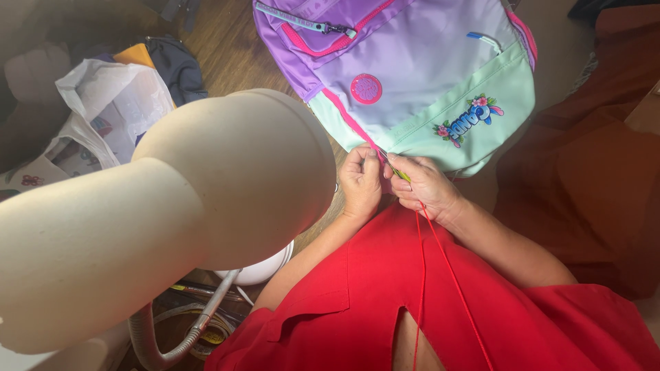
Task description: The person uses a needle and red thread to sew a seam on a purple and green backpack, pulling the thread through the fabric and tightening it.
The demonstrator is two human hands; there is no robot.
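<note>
Hands: left hand (pixel 361 180) pinches backpack (pixel 419 82) seam | right hand (pixel 425 185) grips needle (pixel 395 168) (red thread (pixel 421 275))

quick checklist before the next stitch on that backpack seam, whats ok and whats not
1. Left hand pinching the pink trim at the seam: ok.
2. Right hand gripping the thin tool at the seam: ok, though its tip is hidden.
3. Red thread running free from the right hand down over the red garment: ok, no tangle visible.
4. Backpack lying flat: ok.
5. Lamp head clear of the view: not ok, it blocks the left side.
6. Thread through the fabric: cannot tell.
</note>
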